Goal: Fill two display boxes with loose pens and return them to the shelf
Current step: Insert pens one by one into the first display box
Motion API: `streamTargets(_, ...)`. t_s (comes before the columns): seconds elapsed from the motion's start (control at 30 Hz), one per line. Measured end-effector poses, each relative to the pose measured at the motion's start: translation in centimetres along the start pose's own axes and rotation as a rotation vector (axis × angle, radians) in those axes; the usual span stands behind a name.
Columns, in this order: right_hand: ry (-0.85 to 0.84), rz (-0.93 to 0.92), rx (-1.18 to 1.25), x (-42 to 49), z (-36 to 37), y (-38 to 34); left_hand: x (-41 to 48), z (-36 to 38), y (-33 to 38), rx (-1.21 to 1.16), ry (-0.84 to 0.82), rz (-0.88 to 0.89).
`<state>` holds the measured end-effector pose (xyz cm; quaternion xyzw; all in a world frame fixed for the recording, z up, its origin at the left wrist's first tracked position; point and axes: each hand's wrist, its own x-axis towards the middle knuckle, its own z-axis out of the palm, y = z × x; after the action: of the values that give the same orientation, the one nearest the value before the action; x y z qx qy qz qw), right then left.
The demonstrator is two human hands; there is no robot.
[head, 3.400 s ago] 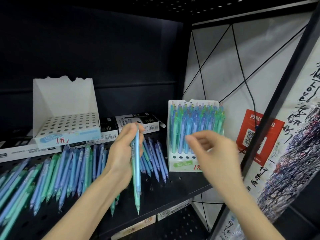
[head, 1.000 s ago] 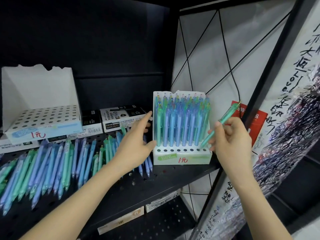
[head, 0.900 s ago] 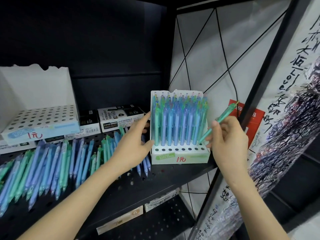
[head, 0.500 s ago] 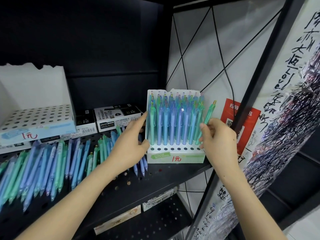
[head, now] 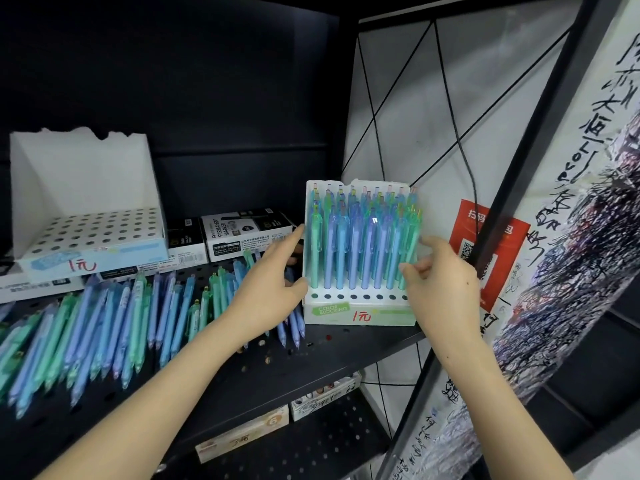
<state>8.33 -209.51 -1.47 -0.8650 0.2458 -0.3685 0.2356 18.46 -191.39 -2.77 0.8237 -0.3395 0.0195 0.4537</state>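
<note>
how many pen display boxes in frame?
2. The empty display box sits back left on the shelf; the nearly full display box stands at its right end, between left hand and right hand. None seems hidden.

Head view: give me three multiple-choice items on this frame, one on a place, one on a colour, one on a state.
1. Where does the right box stand?
A. on the floor
B. at the right end of the shelf
C. on a lower shelf

2. What colour is its handwritten price?
A. red
B. black
C. yellow

3. What state is the left box in?
A. full of pens
B. tipped over
C. upright, holes bare

Answers: 1 B, it sits by the shelf's right edge. 2 A, the marks on its front strip are red. 3 C, nothing stands in its holes, while loose pens lie before it.
</note>
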Motion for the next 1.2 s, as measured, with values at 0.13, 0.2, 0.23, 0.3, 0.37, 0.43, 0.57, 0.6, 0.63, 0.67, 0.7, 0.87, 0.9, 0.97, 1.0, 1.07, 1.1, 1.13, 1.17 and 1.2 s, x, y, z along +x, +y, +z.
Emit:
streamTargets(0.13,0.203,-0.183,0.045,-2.3,-0.4,-2.6,-0.7,-1.4,-0.5,0.054,0.075,0.007)
streamTargets(0.2,0.079,-0.268,0.157,-3.4,0.4,-4.5,-1.7,-2.8,-0.9,0.091,0.129,-0.001)
streamTargets(0.23,-0.019,-0.301,0.205,-4.0,1.0,-5.5,-2.4,-3.7,-1.2,0.114,0.156,-0.02)
streamTargets(0.3,-0.226,-0.351,0.256,-5.1,2.7,-7.2,-4.1,-5.8,-2.0,0.181,0.219,-0.067)
streamTargets(0.37,-0.382,-0.416,0.261,-6.1,4.5,-8.9,-6.4,-8.3,-3.2,0.272,0.284,-0.125)
streamTargets(0.43,-0.47,-0.498,0.25,-6.9,6.2,-10.5,-8.9,-11.0,-4.4,0.363,0.35,-0.207)
streamTargets(0.57,-0.531,-0.676,0.191,-8.0,9.4,-14.0,-14.2,-16.1,-6.1,0.613,0.45,-0.442)
streamTargets(0.6,-0.537,-0.709,0.161,-8.1,10.2,-14.8,-15.2,-17.0,-6.4,0.668,0.451,-0.519)
streamTargets(0.63,-0.542,-0.738,0.118,-8.2,11.1,-15.4,-16.1,-17.9,-6.7,0.704,0.44,-0.605)
streamTargets(0.67,-0.545,-0.758,0.064,-8.2,11.9,-16.1,-16.8,-18.5,-6.8,0.726,0.419,-0.68)
streamTargets(0.7,-0.545,-0.77,0.003,-8.3,12.7,-16.7,-17.4,-19.0,-7.0,0.73,0.391,-0.743)
streamTargets(0.87,-0.643,-0.701,-0.193,-8.2,15.3,-19.6,-17.1,-20.0,-8.0,0.671,0.269,-0.895)
streamTargets(0.9,-0.658,-0.693,-0.196,-8.2,15.5,-20.0,-16.8,-20.3,-8.5,0.663,0.27,-0.909)
streamTargets(0.97,-0.665,-0.674,-0.151,-8.2,15.8,-20.4,-16.1,-20.8,-9.4,0.58,0.295,-0.943)
streamTargets(1.0,-0.662,-0.662,-0.123,-8.3,15.9,-20.5,-15.8,-21.0,-9.7,0.521,0.307,-0.957)
streamTargets(1.07,-0.656,-0.643,-0.072,-8.3,16.1,-20.4,-15.2,-21.2,-10.1,0.412,0.325,-0.975)
streamTargets(1.1,-0.663,-0.631,-0.04,-8.4,16.2,-20.3,-15.0,-21.3,-10.2,0.371,0.333,-0.984)
streamTargets(1.13,-0.678,-0.616,-0.003,-8.4,16.2,-20.3,-14.8,-21.4,-10.2,0.342,0.339,-0.997)
streamTargets(1.17,-0.696,-0.597,0.037,-8.5,16.3,-20.3,-14.7,-21.5,-10.4,0.316,0.342,-1.011)
streamTargets(1.2,-0.715,-0.572,0.077,-8.5,16.3,-20.3,-14.7,-21.7,-10.7,0.298,0.343,-1.018)
